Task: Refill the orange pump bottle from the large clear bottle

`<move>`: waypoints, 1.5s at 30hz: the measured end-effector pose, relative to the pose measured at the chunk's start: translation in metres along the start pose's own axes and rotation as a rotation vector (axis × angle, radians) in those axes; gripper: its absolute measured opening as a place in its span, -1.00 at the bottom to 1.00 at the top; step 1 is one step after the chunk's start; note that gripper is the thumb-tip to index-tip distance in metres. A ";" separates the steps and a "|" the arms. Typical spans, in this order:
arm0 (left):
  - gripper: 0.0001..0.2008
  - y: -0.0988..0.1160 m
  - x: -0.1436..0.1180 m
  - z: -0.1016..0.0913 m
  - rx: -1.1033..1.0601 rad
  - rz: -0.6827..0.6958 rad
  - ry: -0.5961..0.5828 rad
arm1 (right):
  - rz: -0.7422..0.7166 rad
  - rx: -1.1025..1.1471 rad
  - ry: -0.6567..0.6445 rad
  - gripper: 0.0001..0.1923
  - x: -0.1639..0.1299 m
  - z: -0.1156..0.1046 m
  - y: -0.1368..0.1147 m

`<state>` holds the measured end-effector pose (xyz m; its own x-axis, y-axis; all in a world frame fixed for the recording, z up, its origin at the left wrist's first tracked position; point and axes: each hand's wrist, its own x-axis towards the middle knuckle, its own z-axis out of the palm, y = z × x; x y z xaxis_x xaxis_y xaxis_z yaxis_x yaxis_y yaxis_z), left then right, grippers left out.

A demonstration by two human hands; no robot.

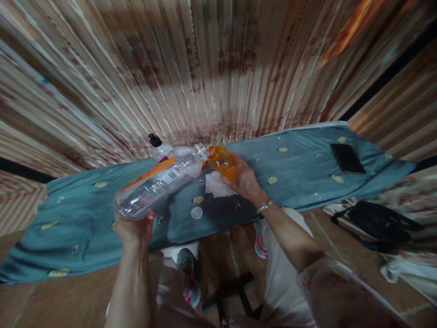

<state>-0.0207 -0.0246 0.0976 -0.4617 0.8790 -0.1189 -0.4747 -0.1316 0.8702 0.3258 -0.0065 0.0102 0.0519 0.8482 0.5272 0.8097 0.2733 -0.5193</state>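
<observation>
My left hand grips the base of a large clear plastic bottle with an orange label, tilted so its neck points right. That neck meets the mouth of a small orange bottle, which my right hand holds tilted above a narrow table with a blue-grey patterned cloth. A white paper and a small round cap lie on the cloth under the bottles. A pump-top bottle stands behind the large bottle, partly hidden.
A black phone lies at the table's far right. A curtain of vertical strips hangs behind the table. A black bag sits on the floor at right. My legs and shoes show below the table edge.
</observation>
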 end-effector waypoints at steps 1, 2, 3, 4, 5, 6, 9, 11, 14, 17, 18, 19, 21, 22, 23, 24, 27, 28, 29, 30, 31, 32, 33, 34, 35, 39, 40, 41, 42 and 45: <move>-0.85 0.000 0.000 -0.001 0.006 0.007 -0.003 | -0.004 0.003 0.002 -0.12 0.000 0.000 0.000; -0.85 0.000 0.000 -0.002 0.017 0.011 -0.010 | -0.009 0.006 0.003 -0.12 0.000 0.000 0.000; -0.85 0.000 0.000 -0.003 0.028 0.014 -0.015 | -0.012 0.007 0.003 -0.12 0.000 0.000 0.000; -0.85 0.000 0.000 -0.003 0.037 0.016 -0.017 | -0.013 0.005 0.002 -0.12 0.000 0.000 0.001; -0.85 0.000 0.000 -0.003 0.040 0.016 -0.017 | -0.012 0.002 0.003 -0.12 0.000 0.000 0.001; -0.85 0.000 0.000 -0.003 0.036 0.013 -0.015 | -0.010 -0.001 0.004 -0.12 -0.001 0.000 0.001; -0.87 0.001 0.000 -0.001 0.003 0.003 -0.004 | -0.020 -0.014 0.010 -0.11 -0.001 0.001 0.003; -0.89 0.001 0.000 0.001 -0.013 -0.011 0.003 | -0.036 -0.023 0.014 -0.11 -0.001 0.002 0.005; -0.91 0.000 0.002 0.002 -0.029 -0.013 0.009 | -0.053 -0.039 0.015 -0.08 -0.002 0.004 0.009; -0.91 0.001 0.003 0.002 -0.032 -0.009 0.008 | -0.067 -0.044 0.014 -0.06 -0.003 0.006 0.012; -0.91 0.001 0.003 0.002 -0.035 -0.010 0.006 | -0.069 -0.043 0.014 -0.06 -0.003 0.006 0.012; -0.91 0.001 0.003 0.003 -0.039 -0.010 0.003 | -0.068 -0.043 0.014 -0.06 -0.003 0.006 0.012; -0.91 0.002 0.002 0.003 -0.047 -0.015 0.003 | -0.063 -0.044 0.011 -0.05 -0.003 0.005 0.012; -0.90 0.003 0.002 0.004 -0.050 -0.017 0.013 | -0.060 -0.045 0.007 -0.04 -0.003 0.005 0.012; -0.89 0.003 0.001 0.004 -0.052 -0.021 0.028 | -0.058 -0.045 0.004 -0.03 -0.003 0.005 0.012; -0.89 0.003 0.001 0.005 -0.056 -0.026 0.041 | -0.059 -0.044 0.001 -0.03 -0.003 0.005 0.012; -0.90 0.002 0.001 0.005 -0.066 -0.030 0.039 | -0.068 -0.037 0.004 -0.05 -0.003 0.005 0.012; -0.91 0.002 0.001 0.004 -0.064 -0.027 0.025 | -0.071 -0.036 0.008 -0.06 -0.003 0.005 0.012; -0.92 0.001 0.001 0.004 -0.062 -0.022 0.014 | -0.074 -0.037 0.011 -0.06 -0.003 0.005 0.012; -0.92 0.001 0.001 0.004 -0.062 -0.016 0.016 | -0.074 -0.039 0.014 -0.06 -0.003 0.005 0.012; -0.92 0.001 0.001 0.004 -0.063 -0.012 0.020 | -0.073 -0.043 0.016 -0.06 -0.003 0.005 0.012; -0.92 0.001 0.001 0.004 -0.067 -0.012 0.026 | -0.071 -0.045 0.017 -0.07 -0.003 0.005 0.012; -0.93 0.002 0.001 0.005 -0.068 -0.018 0.036 | -0.069 -0.047 0.017 -0.07 -0.002 0.005 0.011; -0.93 0.002 0.001 0.005 -0.066 -0.028 0.047 | -0.067 -0.049 0.017 -0.08 -0.002 0.005 0.010; -0.92 0.003 0.001 0.006 -0.060 -0.037 0.054 | -0.066 -0.049 0.017 -0.08 -0.002 0.005 0.010; -0.88 0.003 0.001 0.006 -0.023 -0.039 0.061 | -0.066 -0.043 0.017 -0.10 -0.002 0.004 0.008; -0.88 0.002 0.002 0.005 -0.016 -0.029 0.055 | -0.066 -0.044 0.015 -0.10 -0.002 0.004 0.008; -0.87 0.001 0.002 0.004 -0.009 -0.018 0.045 | -0.065 -0.046 0.012 -0.09 -0.002 0.004 0.008; -0.86 0.000 0.003 0.003 -0.001 -0.007 0.032 | -0.064 -0.049 0.010 -0.09 -0.001 0.004 0.008; -0.87 -0.001 0.005 0.000 0.004 0.007 0.001 | -0.058 -0.054 0.003 -0.07 -0.001 0.004 0.008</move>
<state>-0.0223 -0.0205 0.0960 -0.4660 0.8776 -0.1129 -0.4680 -0.1362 0.8732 0.3302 -0.0038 0.0025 0.0054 0.8302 0.5574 0.8417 0.2972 -0.4508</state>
